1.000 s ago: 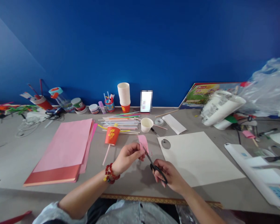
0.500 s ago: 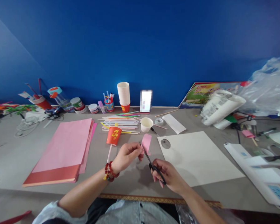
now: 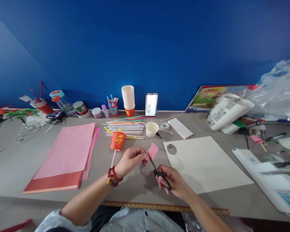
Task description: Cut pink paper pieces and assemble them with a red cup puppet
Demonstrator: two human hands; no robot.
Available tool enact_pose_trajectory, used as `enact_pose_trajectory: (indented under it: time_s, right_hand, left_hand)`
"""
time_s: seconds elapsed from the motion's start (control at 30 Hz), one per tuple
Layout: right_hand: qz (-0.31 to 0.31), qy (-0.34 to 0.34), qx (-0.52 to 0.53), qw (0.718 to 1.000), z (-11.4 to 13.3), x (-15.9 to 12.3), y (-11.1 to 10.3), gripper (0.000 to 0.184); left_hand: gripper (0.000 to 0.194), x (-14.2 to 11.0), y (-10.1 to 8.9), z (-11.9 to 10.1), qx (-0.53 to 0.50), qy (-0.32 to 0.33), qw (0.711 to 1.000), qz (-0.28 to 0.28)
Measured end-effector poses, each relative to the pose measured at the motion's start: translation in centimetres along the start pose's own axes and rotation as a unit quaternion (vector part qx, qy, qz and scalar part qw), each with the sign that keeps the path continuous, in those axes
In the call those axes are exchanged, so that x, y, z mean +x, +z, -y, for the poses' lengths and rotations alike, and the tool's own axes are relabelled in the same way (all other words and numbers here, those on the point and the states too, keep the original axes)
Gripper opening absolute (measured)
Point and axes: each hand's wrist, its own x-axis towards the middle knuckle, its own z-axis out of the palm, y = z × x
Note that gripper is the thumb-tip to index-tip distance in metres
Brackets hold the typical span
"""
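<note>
Between the fingers of my left hand I pinch a small piece of pink paper. My right hand grips scissors with black handles. Their blades point up and left and lie against the paper, close to my left fingertips; whether they are fully closed I cannot tell. Left of the paper stands a red paper cup with a straw under it and yellow pieces at its top. A white paper cup stands just behind the pink piece.
Pink and red paper sheets are stacked at left. A white sheet with a round hole lies at right. Behind are straws, clear tape, stacked cups and a bright phone screen. A power strip lies far right.
The pink paper has turned and tilted to the right and now looks shorter and wider. Both hands have stayed almost in place, the scissors still at the paper.
</note>
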Motion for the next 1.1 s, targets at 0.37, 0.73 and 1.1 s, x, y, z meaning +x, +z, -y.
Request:
enact_pose_trajectory:
  time_s: [0.37, 0.73, 1.1]
  right_hand:
    - [-0.015, -0.007, -0.004, 1.0, 0.3, -0.1, 0.1, 0.05]
    - [-0.029, -0.009, -0.005, 1.0, 0.0, 0.2, 0.3, 0.043]
    - [-0.034, -0.007, -0.007, 0.999, 0.0, 0.1, 0.3, 0.042]
  left_hand:
    - [0.025, -0.1, 0.1, 0.1, -0.014, 0.023, 0.999, -0.024]
    - [0.027, -0.3, 0.6, 1.0, -0.036, 0.041, 0.996, -0.065]
    - [0.025, -0.4, 0.7, 1.5, -0.058, 0.043, 0.995, -0.065]
